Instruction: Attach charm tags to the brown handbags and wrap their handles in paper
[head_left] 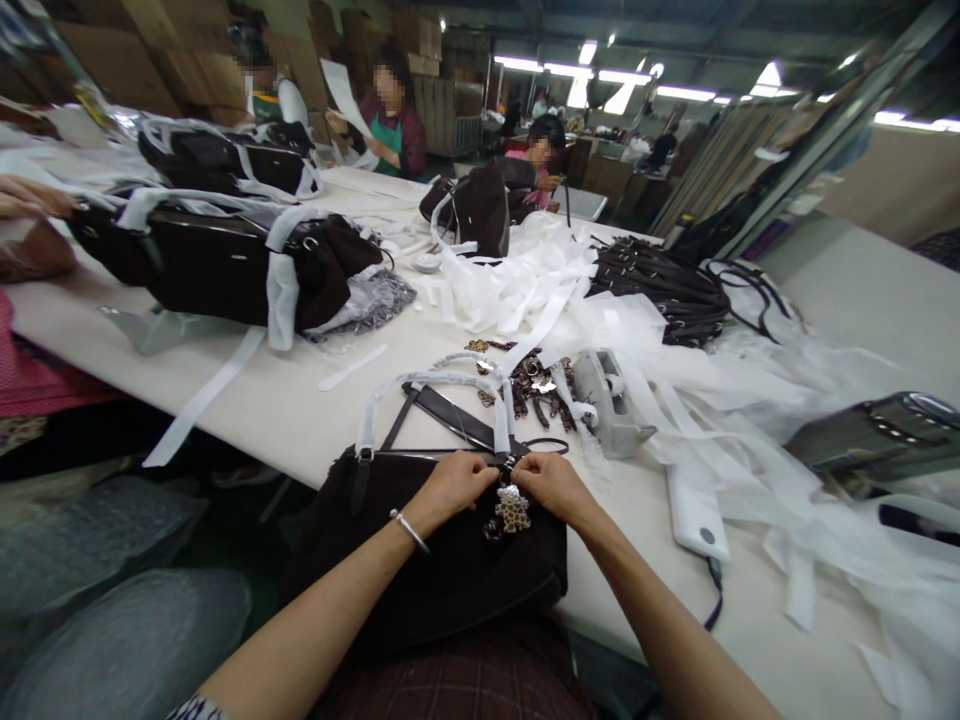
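A dark brown handbag (442, 560) leans over the table's front edge at my lap, its handles (420, 378) wrapped in white padding. On its upper right side hangs a bag charm (513, 510), a leopard-print bear shape with a dark piece beside it. My left hand (461, 488) is closed in a pinch just left of the charm's top, a bangle on the wrist. From the other side my right hand (551, 487) pinches at the same fastening by the handle base. The exact part between the fingertips is too small to make out. Behind the bag lies a dark strap (450, 415).
More charms (525, 380) lie in a pile beyond the bag, beside a grey tape dispenser (607, 400). White wrapping strips (525, 270) cover much of the right side, near a white power bank (697, 510). Dark straps (660, 290) and another handbag (225, 260) lie farther back. Co-workers surround the table.
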